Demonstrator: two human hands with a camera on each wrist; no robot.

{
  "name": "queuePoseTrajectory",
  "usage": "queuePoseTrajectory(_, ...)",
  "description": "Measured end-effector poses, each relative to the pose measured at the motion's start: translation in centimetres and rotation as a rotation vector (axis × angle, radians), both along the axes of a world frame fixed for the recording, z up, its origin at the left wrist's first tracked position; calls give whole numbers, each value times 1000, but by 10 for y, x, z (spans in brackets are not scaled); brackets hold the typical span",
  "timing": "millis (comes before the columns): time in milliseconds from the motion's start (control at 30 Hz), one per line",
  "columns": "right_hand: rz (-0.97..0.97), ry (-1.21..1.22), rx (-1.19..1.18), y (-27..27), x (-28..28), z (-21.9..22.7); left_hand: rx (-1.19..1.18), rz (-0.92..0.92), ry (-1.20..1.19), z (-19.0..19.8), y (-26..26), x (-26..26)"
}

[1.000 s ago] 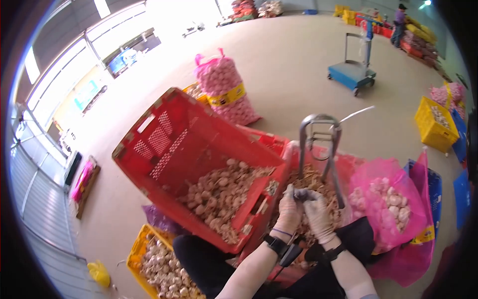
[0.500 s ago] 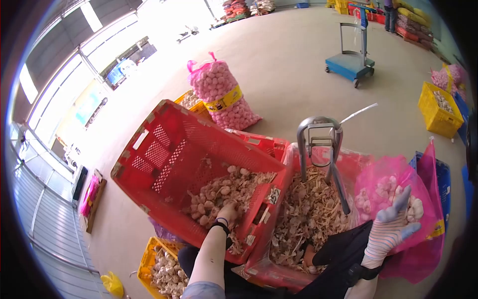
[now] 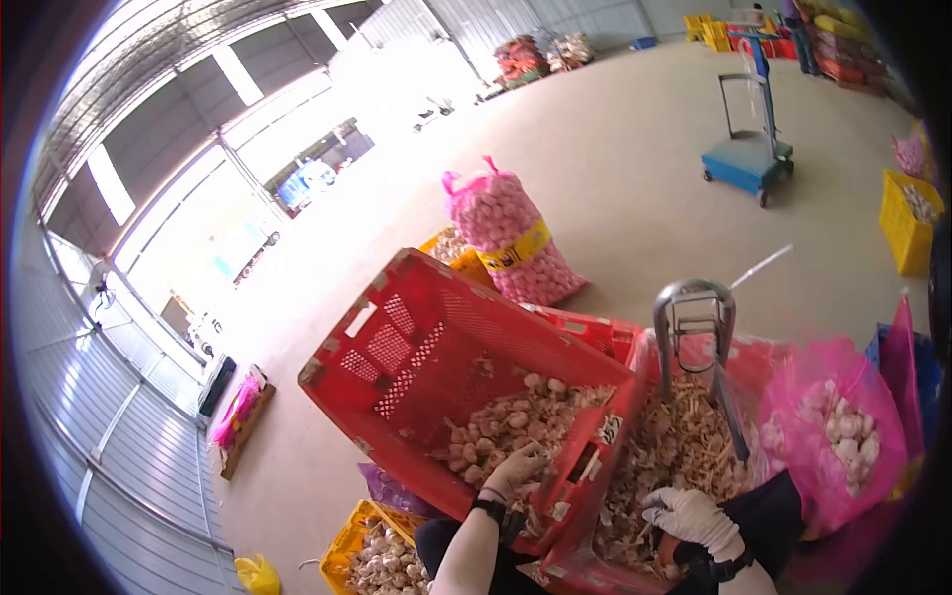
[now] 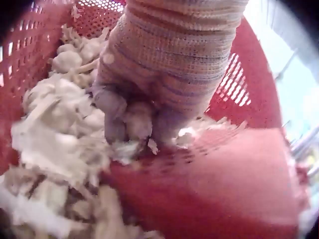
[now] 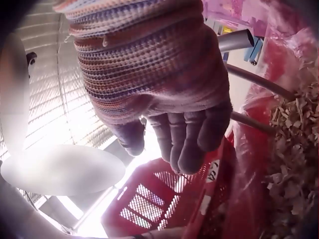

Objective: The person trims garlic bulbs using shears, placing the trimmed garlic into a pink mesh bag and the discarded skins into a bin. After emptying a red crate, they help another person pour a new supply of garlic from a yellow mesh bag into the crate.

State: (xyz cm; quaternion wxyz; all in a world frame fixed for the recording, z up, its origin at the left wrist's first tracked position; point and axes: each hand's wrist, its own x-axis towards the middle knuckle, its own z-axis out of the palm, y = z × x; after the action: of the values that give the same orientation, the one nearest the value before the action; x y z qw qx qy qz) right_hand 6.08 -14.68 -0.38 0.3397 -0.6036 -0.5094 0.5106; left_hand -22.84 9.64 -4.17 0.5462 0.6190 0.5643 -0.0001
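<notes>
A tilted red crate (image 3: pixel 496 327) holds a heap of garlic bulbs (image 3: pixel 496 428) and loose husks. My gloved left hand (image 3: pixel 514 474) reaches into it near the lower side wall. In the left wrist view its fingers curl down around a garlic bulb (image 4: pixel 138 123), partly hidden between the fingertips. Over a second red bin full of dry husks and stem scraps (image 3: pixel 684 426) hangs my gloved right hand (image 3: pixel 694 518). Its fingers (image 5: pixel 189 154) are loosely bent, with nothing between them in the right wrist view. A bent metal tube frame (image 3: pixel 697 293) with a long lever stands over the scraps.
A pink mesh bag (image 3: pixel 843 436) of garlic is at the right. A yellow crate (image 3: pixel 342 540) of bulbs stands at lower left. Behind the red crate is a full pink sack (image 3: pixel 496 223); farther off stands a blue platform scale (image 3: pixel 744 164).
The right hand has come from beside the pink bag back over the scrap bin. The left went from the metal frame into the crate, then moved toward its near right side. The head view has shifted.
</notes>
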Motion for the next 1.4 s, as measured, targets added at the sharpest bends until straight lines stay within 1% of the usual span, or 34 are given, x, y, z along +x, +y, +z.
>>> queuePoseTrajectory(33, 14, -5, -30, 1, -1, 12, -93, 181, -329, 30, -18, 12)
queuePoseTrajectory(67, 24, -14, -18, 3, -4, 13, -192, 359, -661, 45, -30, 18)
queuePoseTrajectory(100, -61, 96, 18, 4, -9, 9, -181, 363, -671, 46, -37, 22)
queuePoseTrajectory(133, -151, 207, 47, 5, -13, 6, -215, 214, -912, 41, -45, 28)
queuePoseTrajectory(167, -157, -5, 180, 7, -15, 10, -263, 56, -1149, 44, -59, 37)
queuePoseTrajectory(200, -187, -6, 355, 12, -20, 11, -302, 55, -1155, 44, -75, 47)
queuePoseTrajectory(233, -223, -14, 507, 15, -25, 12, -342, 56, -1190, 60, -97, 67)
queuePoseTrajectory(267, -183, 14, 518, 18, -28, 15, -397, 64, -1225, 65, -118, 83)
queuePoseTrajectory(300, -210, -91, 639, 20, -33, 12, -431, 136, -1024, 51, -126, 87)
queuePoseTrajectory(333, -179, -176, 640, 20, -34, 5, -502, 252, -1008, 60, -148, 101)
queuePoseTrajectory(367, -143, -313, 578, 21, -34, -4, -529, 204, -1026, 42, -155, 103)
queuePoseTrajectory(400, -153, -332, 553, 19, -29, -17, -543, 156, -1047, 27, -158, 102)
queuePoseTrajectory(467, -365, 235, 307, 18, -23, -25, -677, 218, -1094, 37, -163, 99)
queuePoseTrajectory(500, -412, 341, 301, 15, -12, -24, -660, 238, -1259, 32, -161, 106)
queuePoseTrajectory(533, -416, 335, 310, 14, -5, -25, -659, 226, -1264, 17, -153, 101)
queuePoseTrajectory(600, -494, 1234, 230, 17, 7, -31, -450, 182, -783, -11, -136, 84)
queuePoseTrajectory(633, -428, 1326, 259, 19, 8, -39, -165, 123, -388, 7, -141, 93)
queuePoseTrajectory(667, -420, 1324, 258, 19, 6, -33, -161, 128, -392, 16, -144, 97)
queuePoseTrajectory(733, -561, 1173, 201, 18, -4, -23, -94, 117, -571, 33, -151, 100)
queuePoseTrajectory(767, -558, 1174, 197, 20, -10, -25, -190, 171, -713, 60, -158, 108)
queuePoseTrajectory(833, -607, 819, 283, 24, -20, -31, -111, 107, -771, 70, -165, 127)
queuePoseTrajectory(867, -600, 815, 282, 23, -23, -35, -32, 41, -825, 70, -170, 135)
queuePoseTrajectory(900, -622, 685, 303, 22, -26, -39, -138, 59, -839, 46, -169, 138)
queuePoseTrajectory(933, -642, 556, 323, 21, -28, -37, -135, 64, -842, 42, -172, 139)
queuePoseTrajectory(1000, -688, 534, 243, 18, -25, -33, -293, 75, -922, 36, -174, 142)
queuePoseTrajectory(1033, -683, 433, 346, 18, -21, -40, -253, 99, -945, 40, -178, 146)
queuePoseTrajectory(1067, -666, 338, 453, 20, -20, -39, -268, 215, -963, 49, -185, 151)
queuePoseTrajectory(1100, -607, 191, 533, 18, -18, -35, -203, 254, -936, 46, -184, 151)
queuePoseTrajectory(1133, -520, 122, 513, 16, -23, -22, -120, 305, -904, 39, -183, 148)
queuePoseTrajectory(1167, -375, -93, 567, 16, -24, -12, -20, 278, -882, 2, -170, 144)
queuePoseTrajectory(1200, -248, -144, 606, 17, -25, -21, 91, 253, -853, -33, -153, 139)
queuePoseTrajectory(1267, -196, -197, 567, 23, -32, -28, 11, 358, -779, -19, -147, 138)
queuePoseTrajectory(1333, -180, -292, 494, 23, -35, -29, -10, 276, -827, -4, -153, 130)
queuePoseTrajectory(1400, -163, -319, 424, 19, -37, -16, -177, 596, -727, -35, -148, 144)
